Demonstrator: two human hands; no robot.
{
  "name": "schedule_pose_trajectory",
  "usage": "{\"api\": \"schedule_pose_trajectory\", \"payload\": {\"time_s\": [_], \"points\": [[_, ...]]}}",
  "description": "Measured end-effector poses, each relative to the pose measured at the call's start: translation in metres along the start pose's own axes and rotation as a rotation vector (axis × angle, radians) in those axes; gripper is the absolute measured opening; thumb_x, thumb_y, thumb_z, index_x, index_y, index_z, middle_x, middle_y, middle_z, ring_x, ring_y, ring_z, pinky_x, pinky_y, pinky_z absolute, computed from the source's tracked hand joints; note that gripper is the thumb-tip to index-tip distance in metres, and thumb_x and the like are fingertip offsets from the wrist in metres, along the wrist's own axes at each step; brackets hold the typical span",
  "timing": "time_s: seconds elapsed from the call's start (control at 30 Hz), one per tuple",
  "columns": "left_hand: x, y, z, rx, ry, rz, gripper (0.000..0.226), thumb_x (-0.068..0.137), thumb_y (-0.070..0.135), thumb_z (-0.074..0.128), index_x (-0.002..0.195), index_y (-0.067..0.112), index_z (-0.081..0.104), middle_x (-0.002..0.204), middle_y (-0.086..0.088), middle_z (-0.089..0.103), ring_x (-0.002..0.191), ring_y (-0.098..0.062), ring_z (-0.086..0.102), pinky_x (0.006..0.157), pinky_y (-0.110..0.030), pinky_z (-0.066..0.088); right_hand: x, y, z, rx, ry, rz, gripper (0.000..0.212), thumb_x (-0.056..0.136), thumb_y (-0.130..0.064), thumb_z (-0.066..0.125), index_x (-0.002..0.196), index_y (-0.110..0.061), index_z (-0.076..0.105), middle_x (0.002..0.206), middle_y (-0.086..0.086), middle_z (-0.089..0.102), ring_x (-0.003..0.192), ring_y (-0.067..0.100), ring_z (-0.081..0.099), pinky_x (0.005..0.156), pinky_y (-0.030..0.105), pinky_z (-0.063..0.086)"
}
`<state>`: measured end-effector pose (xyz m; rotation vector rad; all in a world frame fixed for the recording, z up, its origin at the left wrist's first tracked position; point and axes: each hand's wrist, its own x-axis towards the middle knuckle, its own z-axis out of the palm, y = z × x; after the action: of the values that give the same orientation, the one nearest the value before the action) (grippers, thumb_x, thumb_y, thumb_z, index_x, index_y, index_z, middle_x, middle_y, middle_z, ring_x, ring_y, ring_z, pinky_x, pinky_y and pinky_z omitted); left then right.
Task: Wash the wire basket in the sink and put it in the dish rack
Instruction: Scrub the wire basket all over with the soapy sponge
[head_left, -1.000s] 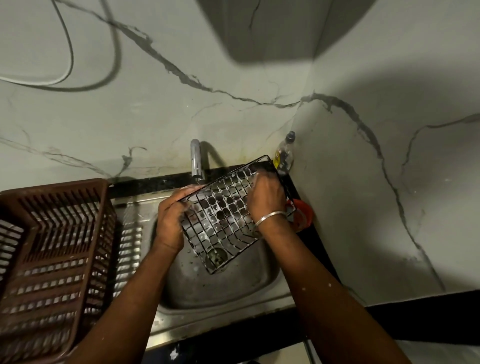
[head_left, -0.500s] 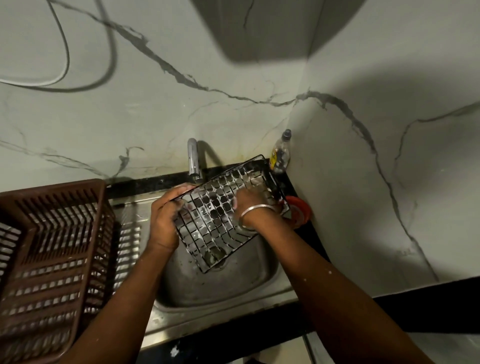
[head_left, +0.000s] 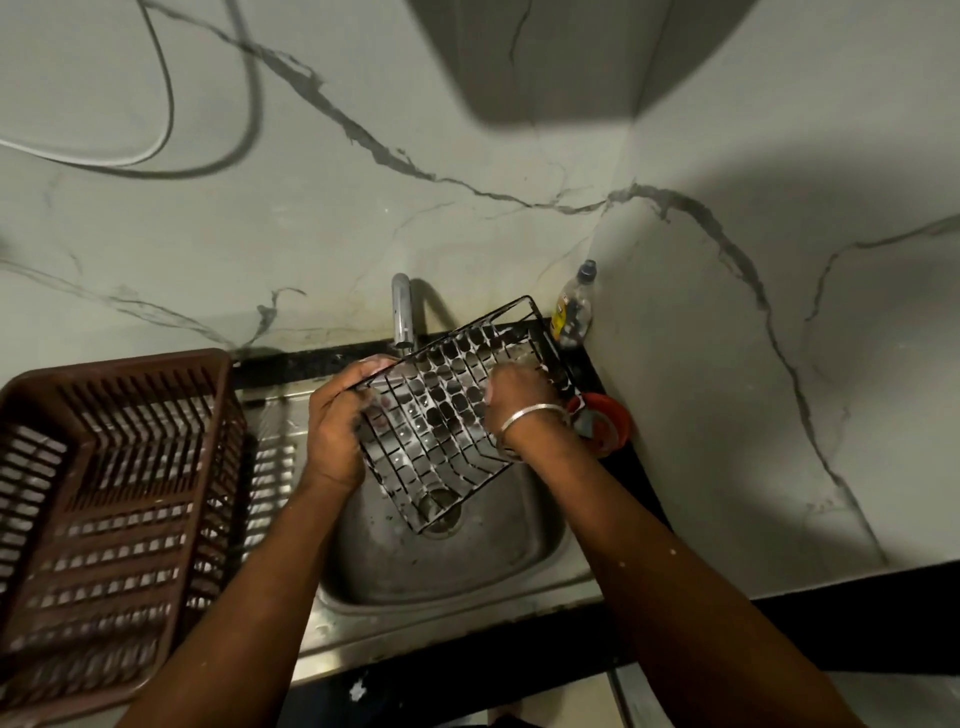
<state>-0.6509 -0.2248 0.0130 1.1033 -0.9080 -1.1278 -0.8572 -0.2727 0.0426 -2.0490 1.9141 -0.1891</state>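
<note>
Wire basket (head_left: 447, 410) was held tilted above the sink (head_left: 441, 571).
I saw the dish rack (head_left: 119, 467) left of the sink; over the sink, the left hand (head_left: 337, 421) clutched the basket's edge and the right hand (head_left: 519, 400) pressed the mesh, though I could not tell its grip.

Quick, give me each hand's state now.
Left hand: grips the wire basket by its left rim.
Right hand: curled against the mesh; grip cannot be told.
</note>
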Motion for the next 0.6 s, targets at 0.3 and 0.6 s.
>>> {"api": "schedule_pose_trajectory", "payload": {"time_s": [0.3,0.6], "points": [[-0.003,0.009,0.011,0.035,-0.013,0.074,0.042,0.085,0.014,0.05,0.108,0.027,0.083,0.126,-0.015,0.075,0.11,-0.037,0.064,0.087,-0.047,0.057,-0.025,-0.023,0.015,0.056,-0.205,-0.259,0.032,0.081,0.0,0.073,0.081,-0.026,0.054,0.094,-0.002,0.063,0.093,0.02,0.062,0.083,0.035,0.054],[0.001,0.014,0.012,0.079,-0.054,0.234,0.047,0.086,0.003,0.045,0.126,0.0,0.07,0.126,-0.015,0.073,0.118,-0.036,0.064,0.09,-0.03,0.058,-0.033,-0.012,0.013,0.113,0.005,-0.225,0.046,0.078,0.011,0.074,0.11,-0.019,0.061,0.107,0.003,0.065,0.097,0.022,0.064,0.082,0.034,0.058]]}}
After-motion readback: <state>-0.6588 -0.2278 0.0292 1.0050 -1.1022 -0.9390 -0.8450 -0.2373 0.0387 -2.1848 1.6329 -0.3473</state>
